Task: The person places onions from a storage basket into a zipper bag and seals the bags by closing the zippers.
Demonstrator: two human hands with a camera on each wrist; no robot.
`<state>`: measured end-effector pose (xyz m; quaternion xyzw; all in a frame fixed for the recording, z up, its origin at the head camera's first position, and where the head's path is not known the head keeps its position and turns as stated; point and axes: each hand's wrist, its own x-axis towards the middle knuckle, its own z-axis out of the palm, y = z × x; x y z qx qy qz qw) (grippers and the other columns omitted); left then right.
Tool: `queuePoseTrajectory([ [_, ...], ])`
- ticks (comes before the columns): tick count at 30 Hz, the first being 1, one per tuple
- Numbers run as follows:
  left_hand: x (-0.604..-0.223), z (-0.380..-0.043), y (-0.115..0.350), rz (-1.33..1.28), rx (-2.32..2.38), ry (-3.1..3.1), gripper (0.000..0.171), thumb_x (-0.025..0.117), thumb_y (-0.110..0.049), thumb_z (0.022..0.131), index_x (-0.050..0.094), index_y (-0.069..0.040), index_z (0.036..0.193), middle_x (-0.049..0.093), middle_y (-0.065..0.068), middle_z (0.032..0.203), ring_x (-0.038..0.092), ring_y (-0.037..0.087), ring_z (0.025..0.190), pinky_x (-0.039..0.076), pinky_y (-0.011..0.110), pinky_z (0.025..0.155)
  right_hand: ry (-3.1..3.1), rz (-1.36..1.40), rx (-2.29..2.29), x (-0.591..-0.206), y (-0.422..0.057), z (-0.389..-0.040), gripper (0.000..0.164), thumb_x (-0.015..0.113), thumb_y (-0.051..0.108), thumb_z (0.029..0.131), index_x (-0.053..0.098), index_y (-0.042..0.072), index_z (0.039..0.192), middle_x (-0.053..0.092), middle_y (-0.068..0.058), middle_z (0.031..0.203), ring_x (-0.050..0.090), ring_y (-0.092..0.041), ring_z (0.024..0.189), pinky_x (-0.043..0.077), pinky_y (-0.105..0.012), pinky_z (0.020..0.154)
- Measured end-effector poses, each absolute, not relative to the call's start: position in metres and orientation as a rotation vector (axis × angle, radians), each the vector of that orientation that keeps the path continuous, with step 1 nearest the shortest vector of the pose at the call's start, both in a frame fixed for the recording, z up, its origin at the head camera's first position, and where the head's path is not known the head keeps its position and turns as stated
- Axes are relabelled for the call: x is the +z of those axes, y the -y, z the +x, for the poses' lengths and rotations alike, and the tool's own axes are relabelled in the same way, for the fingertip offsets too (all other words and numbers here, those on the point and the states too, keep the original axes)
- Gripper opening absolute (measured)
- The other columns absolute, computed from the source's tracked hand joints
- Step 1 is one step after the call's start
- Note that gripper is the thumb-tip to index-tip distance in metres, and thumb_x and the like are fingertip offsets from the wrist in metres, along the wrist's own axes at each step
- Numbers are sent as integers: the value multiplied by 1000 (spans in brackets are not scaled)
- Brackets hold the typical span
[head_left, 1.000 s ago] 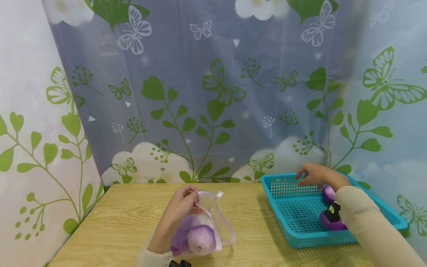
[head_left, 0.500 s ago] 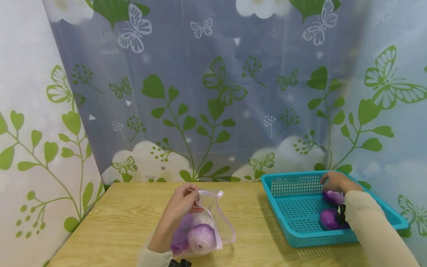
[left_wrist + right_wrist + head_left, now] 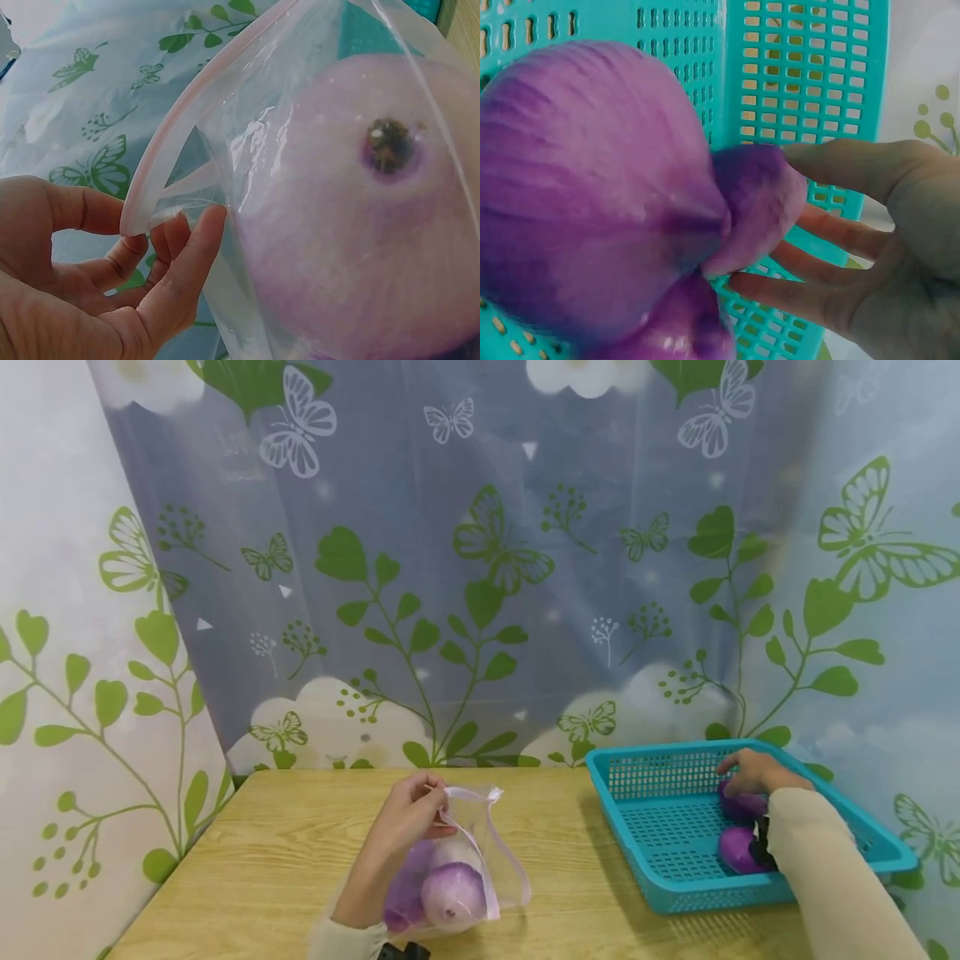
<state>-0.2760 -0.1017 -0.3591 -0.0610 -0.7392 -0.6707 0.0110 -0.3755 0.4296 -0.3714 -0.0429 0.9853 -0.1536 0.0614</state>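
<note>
My left hand [image 3: 408, 810] pinches the rim of a clear zip bag [image 3: 504, 868] with a pink edge. Inside the bag is a pale purple onion [image 3: 352, 232] with a brown root scar, and darker purple pieces [image 3: 405, 885] lie beside it. My right hand [image 3: 757, 771] reaches into the blue-green basket [image 3: 660, 889]. Its thumb and fingers hold a small curved purple vegetable [image 3: 761, 202], whose kind is unclear. A larger purple onion-like bulb [image 3: 592, 187] lies close by, and another purple piece [image 3: 679, 330] shows below it.
Both bag and basket stand on a wood-grain table [image 3: 300, 852], the basket at the right. A patterned curtain [image 3: 420, 610] hangs behind and at both sides. Black wrist straps [image 3: 405, 952] show at the cuffs.
My right hand has moved right and down onto the far purple vegetable in the basket, which has tilted over the last half second. The left hand keeps its hold on the bag.
</note>
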Motion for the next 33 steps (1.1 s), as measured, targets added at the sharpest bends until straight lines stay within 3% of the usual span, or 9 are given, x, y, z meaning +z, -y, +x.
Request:
queuePoseTrajectory([
  [3, -358, -275, 103, -193, -2096, 2316, 6, 51, -2, 99, 57, 1, 99, 56, 6, 83, 59, 18, 71, 67, 31, 67, -2933, -129, -466, -373, -426, -376, 46, 72, 10, 87, 62, -9, 128, 46, -47, 136, 51, -64, 119, 58, -65, 90],
  [6, -357, -275, 103, -192, -2098, 2324, 6, 51, -2, 99, 57, 0, 99, 56, 6, 84, 60, 17, 71, 67, 29, 67, -2902, -139, -454, -375, -422, -376, 49, 75, 15, 87, 63, -6, 129, 44, -47, 138, 50, -64, 121, 57, -67, 90],
  [11, -356, -275, 103, -196, -2098, 2322, 6, 51, -2, 99, 57, 0, 100, 56, 6, 84, 60, 17, 71, 67, 30, 68, -2838, -125, -521, -374, -413, -381, 54, 71, 15, 85, 61, -3, 135, 45, -45, 139, 54, -58, 119, 61, -59, 83],
  [17, -357, -274, 103, -203, -2107, 2315, 6, 52, -1, 99, 57, 1, 100, 56, 6, 83, 59, 18, 71, 67, 30, 68, -2710, -80, -759, -374, -404, -383, 52, 60, 11, 90, 57, -2, 141, 32, -46, 149, 43, -67, 127, 65, -52, 72],
  [21, -358, -276, 103, -208, -2101, 2313, 6, 52, -2, 99, 57, 1, 100, 56, 6, 84, 59, 18, 71, 67, 31, 68, -2681, -99, -812, -373, -401, -383, 51, 60, 11, 93, 54, -5, 140, 49, -40, 136, 58, -52, 110, 67, -52, 71],
  [24, -358, -276, 104, -207, -2100, 2313, 6, 51, -2, 99, 57, 1, 100, 56, 6, 84, 59, 18, 71, 68, 32, 68, -2673, -101, -838, -372, -400, -382, 46, 65, 16, 96, 54, -4, 135, 58, -28, 122, 60, -37, 99, 67, -52, 70],
  [28, -358, -276, 104, -202, -2107, 2320, 6, 51, -2, 99, 57, 0, 100, 56, 6, 85, 60, 17, 72, 67, 30, 68, -2679, -93, -838, -372, -398, -381, 37, 71, 19, 95, 57, 0, 124, 55, -23, 118, 59, -33, 92, 67, -52, 69],
  [33, -358, -276, 105, -203, -2107, 2327, 6, 51, -1, 99, 57, 1, 100, 56, 7, 85, 60, 17, 72, 67, 30, 69, -2669, -90, -846, -371, -399, -381, 36, 68, 13, 95, 58, -2, 126, 47, -33, 126, 63, -30, 87, 67, -52, 69],
])
